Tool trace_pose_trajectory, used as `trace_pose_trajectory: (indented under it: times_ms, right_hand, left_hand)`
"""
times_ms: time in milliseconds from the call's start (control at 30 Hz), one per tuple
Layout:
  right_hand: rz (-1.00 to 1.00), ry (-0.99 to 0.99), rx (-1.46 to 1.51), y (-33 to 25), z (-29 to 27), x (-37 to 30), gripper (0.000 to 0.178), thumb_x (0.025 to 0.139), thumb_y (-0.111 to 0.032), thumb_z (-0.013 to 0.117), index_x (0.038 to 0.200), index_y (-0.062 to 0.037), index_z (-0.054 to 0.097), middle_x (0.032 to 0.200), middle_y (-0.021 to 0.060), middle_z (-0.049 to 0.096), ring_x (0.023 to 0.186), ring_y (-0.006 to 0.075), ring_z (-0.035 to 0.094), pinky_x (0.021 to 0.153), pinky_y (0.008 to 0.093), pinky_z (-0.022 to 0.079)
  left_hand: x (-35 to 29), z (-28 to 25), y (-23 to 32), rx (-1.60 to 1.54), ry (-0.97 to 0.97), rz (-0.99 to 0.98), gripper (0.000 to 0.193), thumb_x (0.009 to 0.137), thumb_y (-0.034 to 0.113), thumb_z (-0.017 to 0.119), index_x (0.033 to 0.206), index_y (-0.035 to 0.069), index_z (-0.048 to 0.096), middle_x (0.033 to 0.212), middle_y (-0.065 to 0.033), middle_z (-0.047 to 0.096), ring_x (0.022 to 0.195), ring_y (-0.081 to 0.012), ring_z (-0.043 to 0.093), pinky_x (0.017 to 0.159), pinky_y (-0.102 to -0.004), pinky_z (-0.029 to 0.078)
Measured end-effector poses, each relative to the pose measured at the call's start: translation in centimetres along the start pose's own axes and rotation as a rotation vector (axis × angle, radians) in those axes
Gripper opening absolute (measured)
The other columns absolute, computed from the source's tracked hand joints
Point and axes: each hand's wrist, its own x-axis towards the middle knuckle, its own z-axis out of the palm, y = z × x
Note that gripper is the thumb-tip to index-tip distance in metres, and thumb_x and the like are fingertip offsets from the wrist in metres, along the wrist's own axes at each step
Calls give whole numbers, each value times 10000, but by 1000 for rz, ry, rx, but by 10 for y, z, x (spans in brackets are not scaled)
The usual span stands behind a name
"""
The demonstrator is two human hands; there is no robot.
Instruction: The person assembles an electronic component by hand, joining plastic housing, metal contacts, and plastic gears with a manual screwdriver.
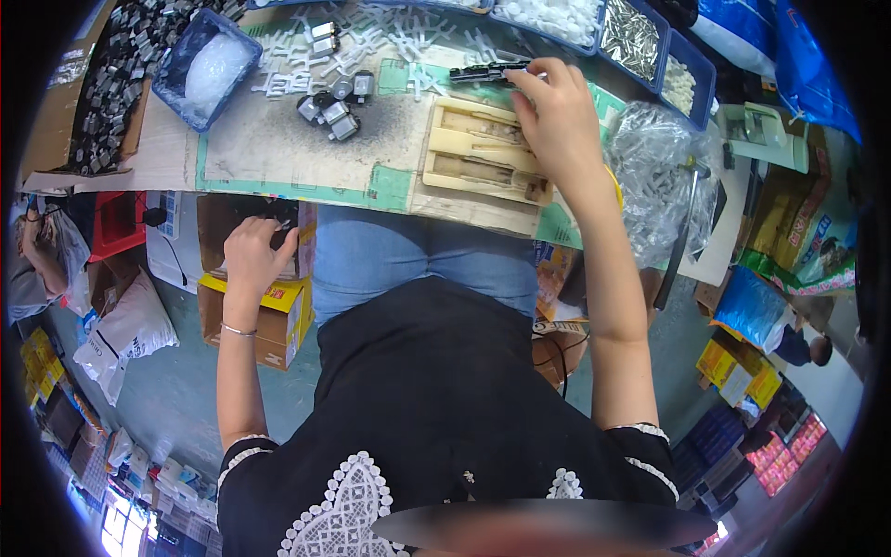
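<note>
At the far side of the bench, my right hand pinches a long, narrow black part between thumb and fingers. Just below that hand lies a cream-coloured moulded fixture with hollowed slots; my wrist and palm cover its right end. My left hand hangs just off the bench's near edge, above an open cardboard box. Its fingers are curled round a small, pale shiny thing that is too small to name. Left of the fixture, several small silver motors sit in a cluster, with white branching plastic pieces behind them.
Blue bins hold a clear bag, white pieces, metal pins and pale small parts. Black-and-silver parts fill a carton at far left. Crumpled clear plastic and a long-handled tool lie right of my forearm.
</note>
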Motion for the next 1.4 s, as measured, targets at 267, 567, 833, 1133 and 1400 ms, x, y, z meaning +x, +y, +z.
trace_pose_trajectory:
  times_ms: [267,567,833,1133,1400]
  right_hand:
    - [-53,-171,-152,-6,0,12,139,745,-8,557,870,-19,618,930,100,560,829,273,594,723,379,492]
    - [-94,-227,305,-27,-26,-51,200,704,48,643,900,20,618,1294,169,481,995,282,632,784,345,549]
    - [-20,-297,126,-43,-32,-64,159,737,-86,660,879,-23,625,880,98,533,815,264,561,718,385,464]
    - [76,-373,151,-50,-44,-56,133,799,-100,634,910,-26,636,824,101,548,809,276,559,723,378,459]
    - [66,-264,154,-50,-39,-67,181,756,-115,663,914,-32,636,815,89,527,799,260,543,695,373,455]
  left_hand:
    - [110,-30,81,18,393,112,329,739,100,686,1047,24,601,954,-85,617,895,-228,578,731,-327,454]
    - [158,-1,83,162,260,189,296,650,4,600,944,37,602,828,-66,559,811,-230,529,726,-342,418]
    - [155,-6,80,-82,303,141,249,702,116,719,924,50,625,833,-77,594,802,-247,545,701,-348,436]
    - [134,19,93,-1001,149,-172,161,828,-30,638,984,3,617,1017,-43,619,801,-62,578,677,-200,475]
    - [126,22,118,-571,227,377,182,697,103,739,874,112,699,905,-1,675,876,-192,602,756,-323,405]
